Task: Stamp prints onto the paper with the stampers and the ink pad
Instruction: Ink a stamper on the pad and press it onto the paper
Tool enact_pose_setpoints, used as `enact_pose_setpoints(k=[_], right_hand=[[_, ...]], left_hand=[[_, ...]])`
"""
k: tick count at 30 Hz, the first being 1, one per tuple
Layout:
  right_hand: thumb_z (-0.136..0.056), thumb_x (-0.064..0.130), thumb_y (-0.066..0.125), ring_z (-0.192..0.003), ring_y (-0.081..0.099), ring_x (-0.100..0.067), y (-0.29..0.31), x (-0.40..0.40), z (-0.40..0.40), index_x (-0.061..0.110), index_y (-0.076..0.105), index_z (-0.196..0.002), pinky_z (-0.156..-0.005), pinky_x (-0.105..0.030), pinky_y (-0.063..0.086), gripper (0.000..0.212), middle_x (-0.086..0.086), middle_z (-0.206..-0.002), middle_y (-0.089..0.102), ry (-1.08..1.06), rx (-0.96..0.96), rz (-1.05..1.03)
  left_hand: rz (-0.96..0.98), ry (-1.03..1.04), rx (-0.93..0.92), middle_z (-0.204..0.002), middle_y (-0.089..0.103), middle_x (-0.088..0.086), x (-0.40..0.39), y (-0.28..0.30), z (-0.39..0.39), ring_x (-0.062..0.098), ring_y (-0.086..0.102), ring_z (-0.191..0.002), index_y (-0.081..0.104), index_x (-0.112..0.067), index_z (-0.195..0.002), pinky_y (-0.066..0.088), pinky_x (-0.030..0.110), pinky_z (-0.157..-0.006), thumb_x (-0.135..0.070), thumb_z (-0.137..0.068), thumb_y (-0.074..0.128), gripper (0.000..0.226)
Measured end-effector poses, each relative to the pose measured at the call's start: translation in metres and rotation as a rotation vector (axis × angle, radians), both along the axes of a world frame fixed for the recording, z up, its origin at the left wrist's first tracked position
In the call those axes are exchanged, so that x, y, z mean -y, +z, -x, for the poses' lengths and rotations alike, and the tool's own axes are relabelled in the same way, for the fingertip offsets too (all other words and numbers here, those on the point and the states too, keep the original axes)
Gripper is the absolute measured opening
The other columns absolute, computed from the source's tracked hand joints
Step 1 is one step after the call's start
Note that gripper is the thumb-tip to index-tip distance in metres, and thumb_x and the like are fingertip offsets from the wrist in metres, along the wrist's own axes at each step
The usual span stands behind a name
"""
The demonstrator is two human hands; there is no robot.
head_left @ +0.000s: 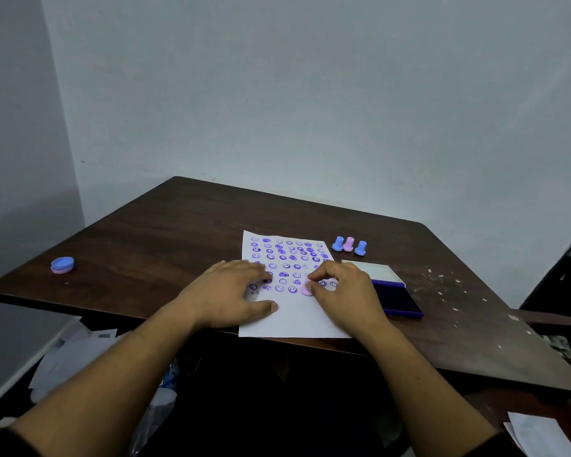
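- A dark brown wooden table (pixel 185 225) stands in the corner of a room with pale grey walls (pixel 310 94).
- A white sheet of paper (pixel 297 318) lies near the table's front edge, its upper part filled with rows of purple round face prints (pixel 285 255); the lower strip is bare.
- The left hand (pixel 231 291) lies flat on the left side of the sheet, fingers spread and palm down, grasping nothing, with the thumb stretched out over the bare strip.
- The right hand (pixel 340 291) pinches a small pink round stamper (pixel 307 287) between thumb and fingertips; the stamper's flat end is on the paper in the lowest printed row.
- Just right of the sheet sits a dark purple rectangular ink pad (pixel 396 300) with its white lid (pixel 374 270) opened back; the right hand covers part of its near-left side.
- Beyond the ink pad, near the sheet's top right corner, three small stampers stand upright close together: a blue one (pixel 338 243), a pink one (pixel 348 244) and another blue one (pixel 361 248).
- Well apart, near the table's left edge, rests a round blue cap stacked on a pink one (pixel 62 264).
- White specks (pixel 442 282) mark the table's right part.
- Dark sleeves cover both forearms at the bottom edge.
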State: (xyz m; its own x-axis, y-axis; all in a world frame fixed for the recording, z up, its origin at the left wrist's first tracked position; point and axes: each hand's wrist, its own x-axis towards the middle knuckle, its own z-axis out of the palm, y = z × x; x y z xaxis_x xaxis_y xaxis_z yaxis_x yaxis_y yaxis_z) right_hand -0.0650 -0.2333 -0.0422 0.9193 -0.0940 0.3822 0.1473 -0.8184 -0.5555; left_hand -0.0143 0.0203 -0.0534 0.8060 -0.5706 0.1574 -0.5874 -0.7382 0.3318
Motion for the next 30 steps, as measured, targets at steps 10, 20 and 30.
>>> enact_pose_setpoints(k=[10,20,30], right_hand=[[-0.087,0.033,0.086,-0.094,0.055,0.030,0.028,-0.004,-0.018,0.038,0.074,-0.086,-0.104,-0.035,0.047,0.013,0.036,-0.085,0.072,0.045,0.040,-0.066],[-0.077,0.033,0.082,-0.082,0.070,0.009,0.064,-0.100,-0.064,0.032,0.074,-0.079,-0.073,-0.027,0.055,0.008,0.031,-0.081,0.076,0.230,0.082,-0.044],[-0.077,0.031,0.081,-0.083,0.072,0.006,0.049,-0.193,-0.100,0.030,0.072,-0.074,-0.088,-0.037,0.060,0.009,0.032,-0.077,0.076,0.403,-0.024,0.088]], left_hand=[[0.061,0.013,0.071,-0.153,0.049,-0.014,0.000,0.001,0.004,0.007,0.040,-0.141,0.056,-0.035,-0.140,0.029,0.042,-0.120,-0.079,-0.082,0.045,0.074],[0.095,0.022,0.091,-0.128,0.064,-0.011,-0.001,0.004,0.010,0.011,0.058,-0.117,0.062,-0.030,-0.129,0.043,0.038,-0.106,-0.067,-0.083,0.057,0.060],[0.145,0.049,-0.011,-0.145,0.057,0.004,-0.007,0.008,0.016,0.025,0.051,-0.133,0.050,-0.026,-0.142,0.044,0.040,-0.109,-0.067,-0.079,0.045,0.076]])
